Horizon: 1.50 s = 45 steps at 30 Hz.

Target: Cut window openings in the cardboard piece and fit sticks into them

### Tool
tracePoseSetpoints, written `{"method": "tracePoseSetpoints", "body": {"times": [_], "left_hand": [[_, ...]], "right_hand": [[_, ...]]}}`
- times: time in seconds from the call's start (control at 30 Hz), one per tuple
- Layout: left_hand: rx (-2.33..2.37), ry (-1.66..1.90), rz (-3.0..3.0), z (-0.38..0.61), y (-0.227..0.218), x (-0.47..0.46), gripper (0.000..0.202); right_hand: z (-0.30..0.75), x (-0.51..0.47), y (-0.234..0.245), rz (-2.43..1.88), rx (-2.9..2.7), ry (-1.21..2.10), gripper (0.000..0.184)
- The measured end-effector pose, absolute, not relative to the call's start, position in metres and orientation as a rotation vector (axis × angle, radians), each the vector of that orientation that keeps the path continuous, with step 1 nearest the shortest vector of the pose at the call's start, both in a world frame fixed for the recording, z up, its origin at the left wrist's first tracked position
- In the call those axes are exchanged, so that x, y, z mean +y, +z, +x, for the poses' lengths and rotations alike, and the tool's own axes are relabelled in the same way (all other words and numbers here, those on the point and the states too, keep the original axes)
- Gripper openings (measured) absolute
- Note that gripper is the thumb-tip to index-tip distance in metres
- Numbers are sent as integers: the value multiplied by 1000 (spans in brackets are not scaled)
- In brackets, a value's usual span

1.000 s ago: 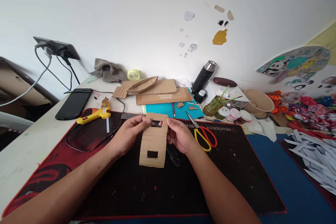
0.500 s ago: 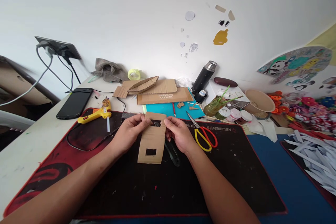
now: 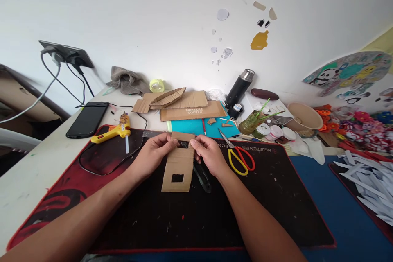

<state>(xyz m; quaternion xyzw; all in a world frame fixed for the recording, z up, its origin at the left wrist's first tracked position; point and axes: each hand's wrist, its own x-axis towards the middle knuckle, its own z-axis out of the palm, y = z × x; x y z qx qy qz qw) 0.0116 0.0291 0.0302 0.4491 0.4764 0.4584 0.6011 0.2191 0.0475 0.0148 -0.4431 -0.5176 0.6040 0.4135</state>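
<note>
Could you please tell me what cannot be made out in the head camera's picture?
- Cardboard piece: its far face is turned away from the head view.
- Dark tool: in the head view, its far end is largely covered by the cardboard piece and right hand.
- White paper strips: the pile is cut off by the head view's right edge.
- Small jars: any label print is too small to read in the head view.

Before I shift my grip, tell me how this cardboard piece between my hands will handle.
The cardboard piece is probably light, as it looks thin. It may flex, being long and narrow. It's likely weakest around the upper cutout, where little cardboard remains above it.
</note>
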Motion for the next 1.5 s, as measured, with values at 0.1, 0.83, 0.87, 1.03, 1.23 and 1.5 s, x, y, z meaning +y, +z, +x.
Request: {"method": "tracePoseSetpoints", "body": {"times": [0.1,0.83,0.87,1.03,1.23,1.5], "left_hand": [[1117,1055,1040,12,31,30,52],[1149,1024,1089,13,27,32,53],[1151,1019,1093,13,27,32,54],[1127,1044,1029,10,21,34,52],[1104,1096,911,9,19,35,48],[1090,1096,920,9,20,34,45]], "right_hand": [[219,48,13,-1132,-1338,1476,44],[215,48,11,-1183,-1351,1436,40],[215,48,11,-1180,-1340,1450,41],[216,46,15,-1141,-1233,1561,45],[216,46,18,-1080,-1147,1601,49],[217,47,15,-1105,-1183,1595,44]]}}
